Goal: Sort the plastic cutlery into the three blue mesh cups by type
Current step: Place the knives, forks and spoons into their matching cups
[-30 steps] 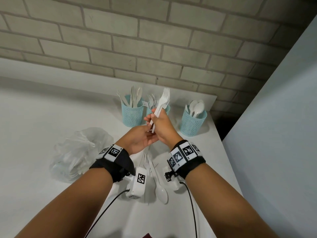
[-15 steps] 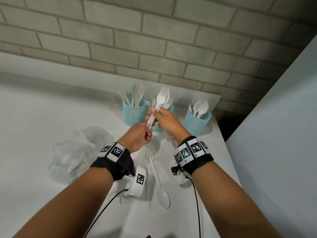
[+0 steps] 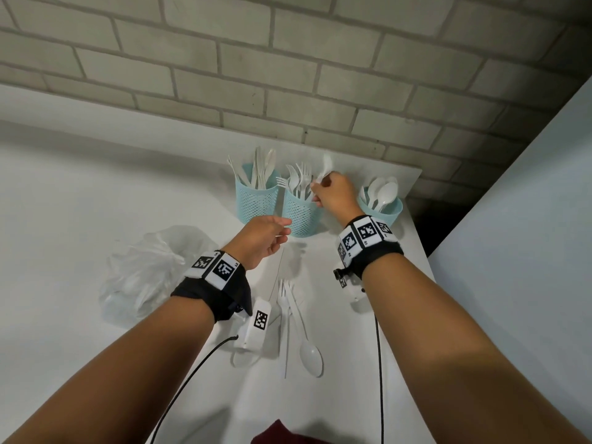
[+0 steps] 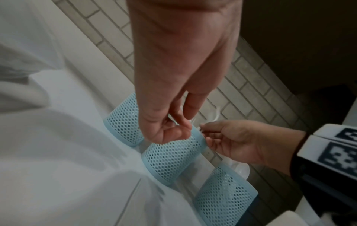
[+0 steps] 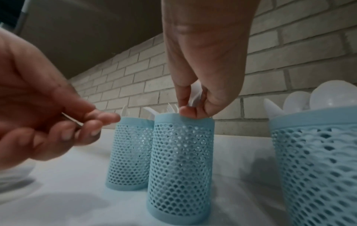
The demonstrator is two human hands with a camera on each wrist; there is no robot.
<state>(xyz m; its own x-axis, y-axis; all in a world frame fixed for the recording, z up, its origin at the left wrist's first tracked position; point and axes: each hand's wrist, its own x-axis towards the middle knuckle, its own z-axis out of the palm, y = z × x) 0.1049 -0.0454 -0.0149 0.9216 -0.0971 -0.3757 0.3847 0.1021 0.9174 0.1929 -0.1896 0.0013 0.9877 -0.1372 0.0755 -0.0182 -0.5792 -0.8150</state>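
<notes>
Right hand [image 3: 334, 195] pinches a fork [image 3: 324, 169] over the middle cup [image 3: 299, 216] — left hand [image 3: 261, 240] pinches cutlery [image 5: 72, 120].

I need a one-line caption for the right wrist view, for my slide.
Right hand lowers white plastic cutlery into the middle blue mesh cup, while the left hand pinches a thin white piece nearby.

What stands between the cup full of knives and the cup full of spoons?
In the head view, the fork cup stands between the knife cup and the spoon cup; the right hand is lowering a fork into it.
</notes>
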